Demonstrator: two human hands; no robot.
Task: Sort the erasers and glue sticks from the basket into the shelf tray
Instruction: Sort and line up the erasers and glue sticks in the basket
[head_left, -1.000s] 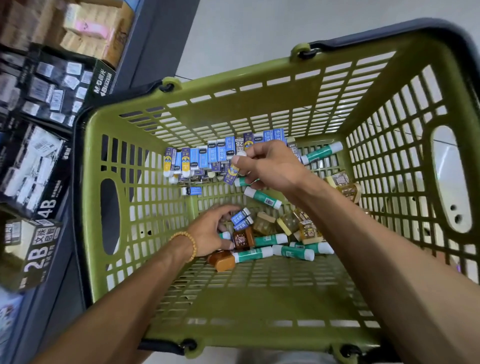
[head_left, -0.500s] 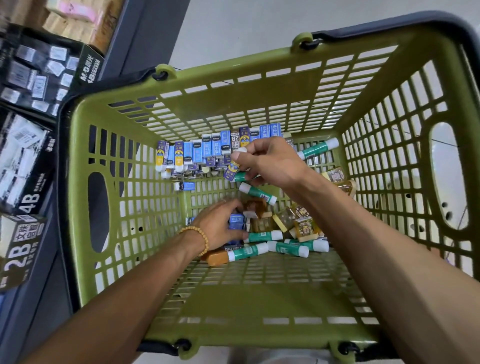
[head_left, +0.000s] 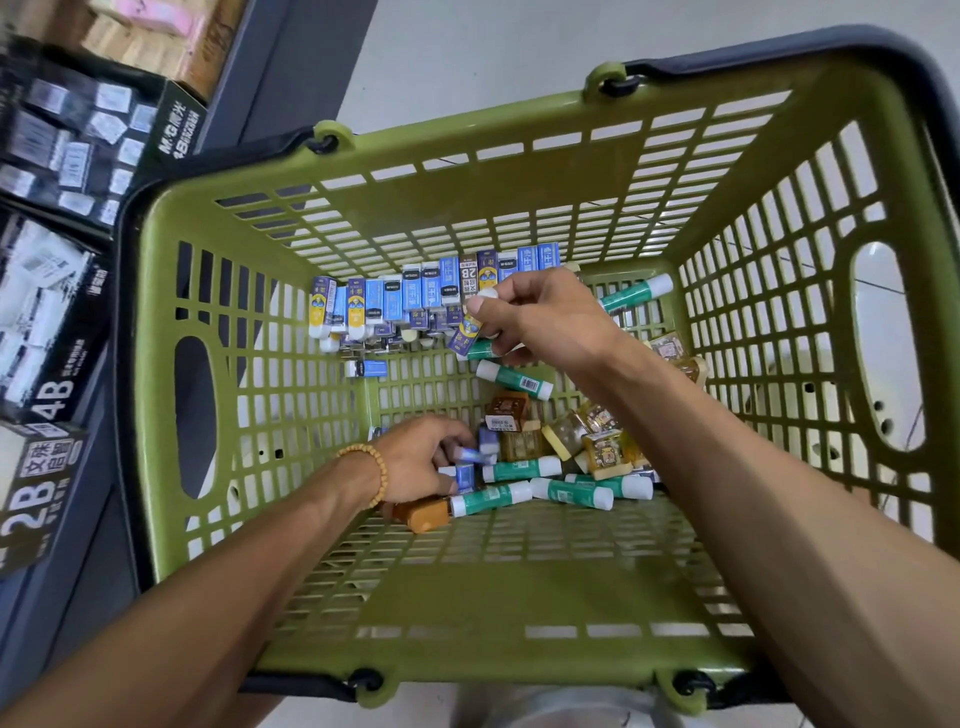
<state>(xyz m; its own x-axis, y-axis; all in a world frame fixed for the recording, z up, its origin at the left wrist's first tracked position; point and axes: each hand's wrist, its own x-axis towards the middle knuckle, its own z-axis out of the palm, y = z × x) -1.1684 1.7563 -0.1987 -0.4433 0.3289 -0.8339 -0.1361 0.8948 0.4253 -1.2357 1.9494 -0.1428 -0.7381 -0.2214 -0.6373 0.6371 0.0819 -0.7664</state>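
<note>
Under left hand (head_left: 421, 457), half-hidden erasers (head_left: 470, 465)

Only 1 view is given, from a wide-angle camera on the person's head, looking steeply down and forward into a green basket (head_left: 509, 649) held close below. Both forearms reach in from the bottom edge, a shelf (head_left: 62, 322) of boxes runs along the left, and straight lines bow near the edges.

I see an olive-green slotted basket (head_left: 519, 613) with dark handles, blue-and-white erasers (head_left: 415, 299), some with yellow print, green-and-white glue sticks (head_left: 571, 491), and black shelf boxes (head_left: 52, 322) lettered white.
</note>
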